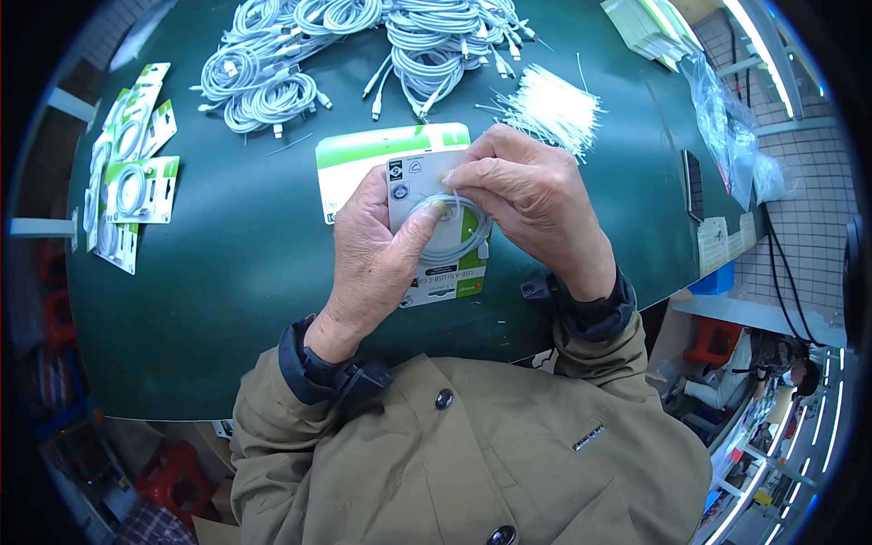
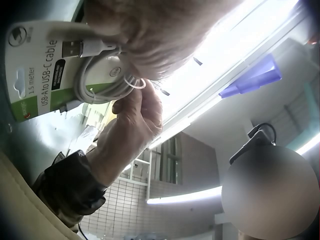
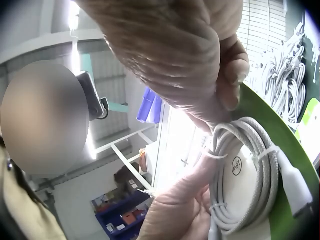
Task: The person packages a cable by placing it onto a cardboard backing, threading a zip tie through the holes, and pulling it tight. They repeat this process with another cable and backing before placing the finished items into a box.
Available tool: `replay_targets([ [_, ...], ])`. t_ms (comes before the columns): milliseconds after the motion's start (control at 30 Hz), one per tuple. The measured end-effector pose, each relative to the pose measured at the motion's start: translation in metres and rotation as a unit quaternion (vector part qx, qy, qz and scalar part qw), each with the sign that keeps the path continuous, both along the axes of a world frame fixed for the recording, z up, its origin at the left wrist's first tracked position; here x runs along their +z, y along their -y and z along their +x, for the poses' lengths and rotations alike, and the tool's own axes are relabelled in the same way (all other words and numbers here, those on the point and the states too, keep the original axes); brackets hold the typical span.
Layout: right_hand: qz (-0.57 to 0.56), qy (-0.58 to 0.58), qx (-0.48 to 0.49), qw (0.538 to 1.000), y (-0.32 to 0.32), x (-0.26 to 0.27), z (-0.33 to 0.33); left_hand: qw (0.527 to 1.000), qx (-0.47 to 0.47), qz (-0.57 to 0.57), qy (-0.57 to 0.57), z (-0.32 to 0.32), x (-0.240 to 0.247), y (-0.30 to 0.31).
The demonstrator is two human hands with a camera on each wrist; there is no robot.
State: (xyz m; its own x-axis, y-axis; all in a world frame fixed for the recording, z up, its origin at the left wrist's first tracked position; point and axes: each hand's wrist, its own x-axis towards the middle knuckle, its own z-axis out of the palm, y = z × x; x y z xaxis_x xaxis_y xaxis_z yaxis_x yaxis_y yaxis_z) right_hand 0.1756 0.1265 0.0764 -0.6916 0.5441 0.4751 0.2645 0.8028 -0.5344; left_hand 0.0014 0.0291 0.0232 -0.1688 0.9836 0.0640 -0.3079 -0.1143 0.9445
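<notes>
My left hand [image 1: 368,250] grips a printed white and green card [image 1: 454,283] from its left side, the thumb pressed over a coiled white USB cable [image 1: 472,241] lying on it. On the card's upper right, my right hand [image 1: 536,195] pinches a thin white cable tie [image 2: 136,83] looped round the coil. White ties [image 3: 218,205] also bind the coil in the right wrist view. The cable's USB-A plug [image 2: 75,48] lies flat against the card in the left wrist view. Beneath the held card, another green and white card [image 1: 341,173] lies on the table.
Coiled cables [image 1: 272,91] are heaped at the back of the green table [image 1: 227,300]. A pile of loose white ties [image 1: 554,109] lies right of them. Finished-looking cards with cables [image 1: 141,191] overlap at the left. A phone [image 1: 694,184] and clear plastic bags [image 1: 722,127] sit at the right edge.
</notes>
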Motion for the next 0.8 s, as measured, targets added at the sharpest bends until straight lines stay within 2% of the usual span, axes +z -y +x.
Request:
replay_targets([
  [133, -0.011, -0.071, -0.007, 0.997, -0.01, 0.001, 0.007, 1.0, -0.023, -0.003, -0.005, -0.006, 0.001, 0.0],
  [200, -0.142, -0.133, -0.078, 0.978, -0.011, 0.0, 0.011, 0.999, -0.03, -0.002, 0.014, -0.007, 0.007, 0.001],
  [267, -0.276, -0.196, -0.124, 0.933, -0.017, -0.006, 0.014, 0.999, -0.035, 0.004, 0.006, -0.007, 0.009, 0.003],
  [367, -0.441, -0.19, -0.102, 0.871, -0.025, -0.021, 0.01, 0.999, -0.034, 0.035, 0.011, -0.003, 0.01, 0.005],
  [400, -0.517, -0.167, -0.052, 0.838, -0.028, -0.031, 0.012, 0.998, -0.037, 0.047, 0.013, -0.002, 0.009, 0.006],
  [500, -0.619, -0.192, 0.103, 0.755, -0.02, -0.045, 0.006, 0.998, -0.042, 0.05, 0.0, -0.003, 0.009, 0.007],
  [533, -0.637, -0.207, 0.125, 0.732, -0.017, -0.042, 0.005, 0.998, -0.043, 0.051, 0.0, -0.004, 0.008, 0.007],
  [733, -0.674, -0.221, 0.135, 0.692, -0.017, -0.041, 0.004, 0.998, -0.053, 0.045, -0.007, -0.003, 0.005, 0.008],
  [800, -0.675, -0.208, 0.15, 0.692, -0.019, -0.045, 0.006, 0.997, -0.051, 0.049, -0.006, -0.001, 0.005, 0.008],
])
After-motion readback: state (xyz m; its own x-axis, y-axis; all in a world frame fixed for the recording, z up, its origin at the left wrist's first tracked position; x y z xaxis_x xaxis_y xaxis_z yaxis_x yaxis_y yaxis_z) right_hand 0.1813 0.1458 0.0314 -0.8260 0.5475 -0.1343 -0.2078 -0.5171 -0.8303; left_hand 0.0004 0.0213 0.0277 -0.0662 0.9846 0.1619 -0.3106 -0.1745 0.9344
